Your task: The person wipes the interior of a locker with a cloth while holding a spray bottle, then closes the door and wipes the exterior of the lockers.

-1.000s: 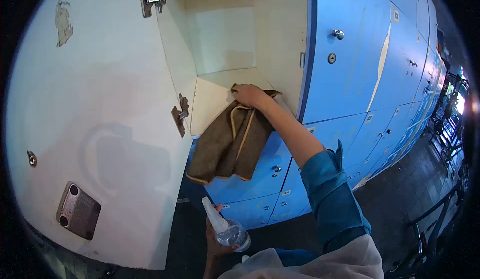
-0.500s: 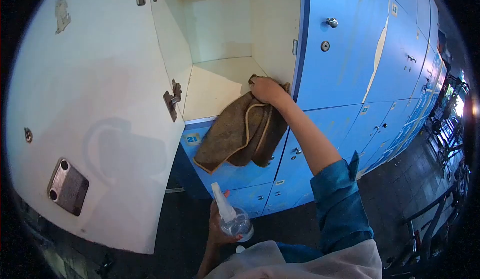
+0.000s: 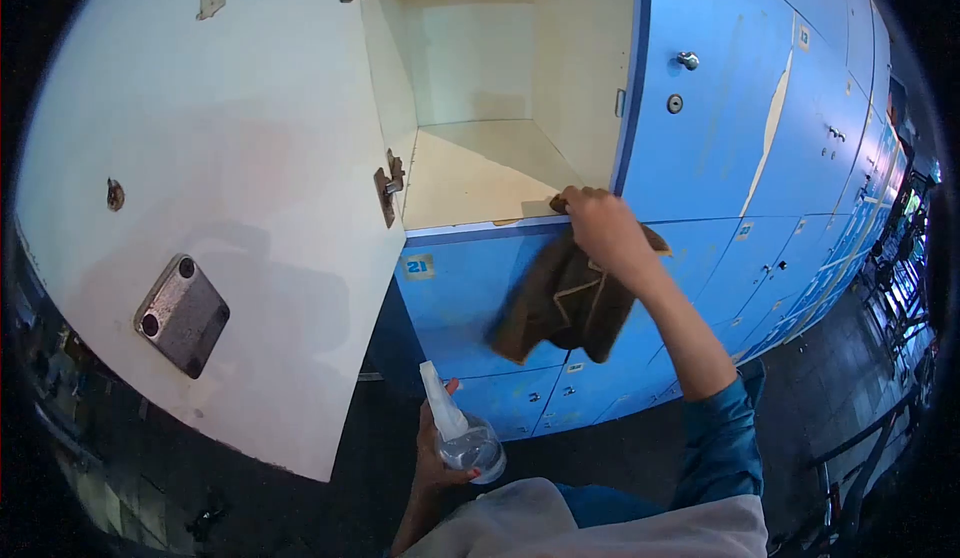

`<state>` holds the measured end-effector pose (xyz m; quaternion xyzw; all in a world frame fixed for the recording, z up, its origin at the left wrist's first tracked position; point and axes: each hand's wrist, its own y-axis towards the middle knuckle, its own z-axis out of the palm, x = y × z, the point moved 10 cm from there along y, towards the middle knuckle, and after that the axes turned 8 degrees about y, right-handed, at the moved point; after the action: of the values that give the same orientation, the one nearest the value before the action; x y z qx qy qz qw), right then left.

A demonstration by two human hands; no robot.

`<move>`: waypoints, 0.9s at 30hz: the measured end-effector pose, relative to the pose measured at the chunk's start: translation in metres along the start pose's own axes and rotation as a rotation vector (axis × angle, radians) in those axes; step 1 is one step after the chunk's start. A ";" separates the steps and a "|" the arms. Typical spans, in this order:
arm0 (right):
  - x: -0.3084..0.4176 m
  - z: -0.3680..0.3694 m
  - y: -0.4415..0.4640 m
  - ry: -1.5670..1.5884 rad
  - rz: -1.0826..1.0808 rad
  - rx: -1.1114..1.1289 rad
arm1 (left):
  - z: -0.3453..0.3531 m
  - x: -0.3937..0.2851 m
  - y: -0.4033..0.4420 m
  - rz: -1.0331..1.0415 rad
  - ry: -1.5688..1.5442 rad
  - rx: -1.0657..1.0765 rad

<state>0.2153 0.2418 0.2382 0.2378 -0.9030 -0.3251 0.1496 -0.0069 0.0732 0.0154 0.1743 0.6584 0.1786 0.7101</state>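
Observation:
A brown cloth (image 3: 575, 298) with a yellowish edge hangs from my right hand (image 3: 606, 230), whose closed fingers bunch its top at the front lip of the open locker (image 3: 470, 183). The lower part of the cloth drapes over the blue front below and looks blurred. Low in the view, my left hand (image 3: 432, 453) grips a clear spray bottle (image 3: 472, 448) with a white nozzle. The bottle is upright with a slight tilt, and liquid seems to show inside it. Part of my left fingers is hidden behind the bottle.
The locker's white door (image 3: 250, 158) stands wide open on the left, with metal hinges (image 3: 388, 188) and a metal plate (image 3: 183, 316). Blue lockers (image 3: 715, 148) with knobs run off to the right. Dark furniture (image 3: 880, 428) stands on the dark tiled floor at far right.
My right hand has drawn the cloth from the locker's floor toward its front edge, and the cloth hangs lower. The view has shifted a little. My left hand still holds the bottle.

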 end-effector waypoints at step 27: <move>0.074 0.189 0.156 0.330 -0.284 0.565 | -0.025 0.022 0.016 -0.141 0.153 0.016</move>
<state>0.0207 0.4062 0.2088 0.4422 -0.8788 -0.0374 0.1751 -0.0306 0.0975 0.0022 0.1190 0.7226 0.1357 0.6673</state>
